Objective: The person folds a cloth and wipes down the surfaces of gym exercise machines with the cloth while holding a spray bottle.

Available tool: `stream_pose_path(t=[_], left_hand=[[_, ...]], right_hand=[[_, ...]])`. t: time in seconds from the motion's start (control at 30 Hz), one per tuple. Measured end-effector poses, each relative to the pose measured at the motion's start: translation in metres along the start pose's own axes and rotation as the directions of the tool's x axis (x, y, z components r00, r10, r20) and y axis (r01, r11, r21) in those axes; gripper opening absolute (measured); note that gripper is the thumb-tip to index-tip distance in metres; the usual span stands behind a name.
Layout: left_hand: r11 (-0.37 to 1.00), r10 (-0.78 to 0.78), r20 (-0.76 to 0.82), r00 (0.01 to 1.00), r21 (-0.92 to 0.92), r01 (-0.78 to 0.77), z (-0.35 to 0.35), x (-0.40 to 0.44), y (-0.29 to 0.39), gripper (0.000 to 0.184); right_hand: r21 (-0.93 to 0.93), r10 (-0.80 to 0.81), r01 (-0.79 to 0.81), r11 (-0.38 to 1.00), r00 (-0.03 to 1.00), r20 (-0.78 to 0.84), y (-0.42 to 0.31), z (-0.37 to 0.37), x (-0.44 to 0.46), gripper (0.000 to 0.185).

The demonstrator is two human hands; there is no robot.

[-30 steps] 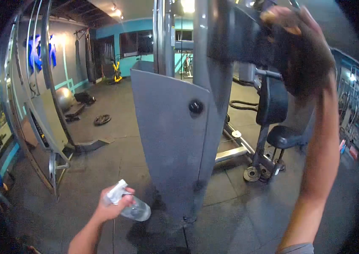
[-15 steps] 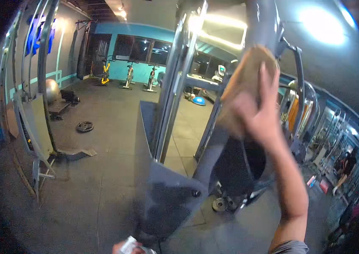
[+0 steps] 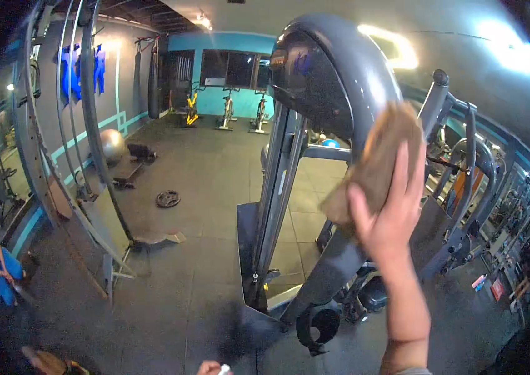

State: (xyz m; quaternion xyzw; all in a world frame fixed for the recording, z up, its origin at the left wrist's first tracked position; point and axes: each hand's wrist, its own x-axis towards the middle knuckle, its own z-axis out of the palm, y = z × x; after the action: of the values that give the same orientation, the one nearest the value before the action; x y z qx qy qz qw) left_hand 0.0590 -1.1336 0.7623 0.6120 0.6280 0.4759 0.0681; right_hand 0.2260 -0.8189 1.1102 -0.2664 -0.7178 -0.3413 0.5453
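Observation:
My right hand [image 3: 393,219] presses a brown cloth [image 3: 380,162] against the curved grey frame [image 3: 368,75] of a gym machine. Its fingers lie stretched along the cloth. At the bottom edge, my left hand [image 3: 210,367] is mostly cut off, with its fingers closed round the white head of the spray bottle [image 3: 224,370]. The rest of the bottle is out of view. Below the cloth, the machine's frame slants down to the dark floor.
Upright rails [image 3: 274,206] stand left of the slanted frame. A weight plate [image 3: 167,199] and a grey ball [image 3: 112,145] lie on the floor to the left. Exercise bikes [image 3: 227,112] stand at the back. People are partly visible at the far left and right.
The view has tilted up and shifted. My right hand with the cloth has moved from the machine's dark upper part onto its curved frame. My left hand with the bottle has dropped towards the bottom edge.

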Motion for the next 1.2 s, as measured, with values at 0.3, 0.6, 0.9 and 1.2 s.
stream_pose_path(t=[0.3,0.6,0.9,1.2], left_hand=[[0.962,0.175,-0.012,0.985,-0.209,-0.174,-0.09,0.212,0.088,0.02],[0.833,0.368,-0.074,0.927,-0.417,-0.364,-0.117,0.413,0.165,0.043],[0.657,0.453,-0.053,0.89,-0.654,-0.374,-0.098,0.502,0.161,0.04],[0.591,0.632,0.09,0.77,-0.699,-0.403,-0.128,0.616,0.102,0.042]], right_hand=[[0.065,0.228,-0.233,0.97,0.97,0.078,-0.005,0.0,-0.008,0.088],[0.127,0.206,-0.217,0.968,0.974,0.098,0.006,0.001,0.053,0.069],[0.025,0.243,-0.242,0.97,0.97,-0.007,-0.011,0.007,0.02,0.07],[-0.637,0.159,-0.224,0.737,0.974,-0.159,-0.059,0.054,0.046,0.071]])
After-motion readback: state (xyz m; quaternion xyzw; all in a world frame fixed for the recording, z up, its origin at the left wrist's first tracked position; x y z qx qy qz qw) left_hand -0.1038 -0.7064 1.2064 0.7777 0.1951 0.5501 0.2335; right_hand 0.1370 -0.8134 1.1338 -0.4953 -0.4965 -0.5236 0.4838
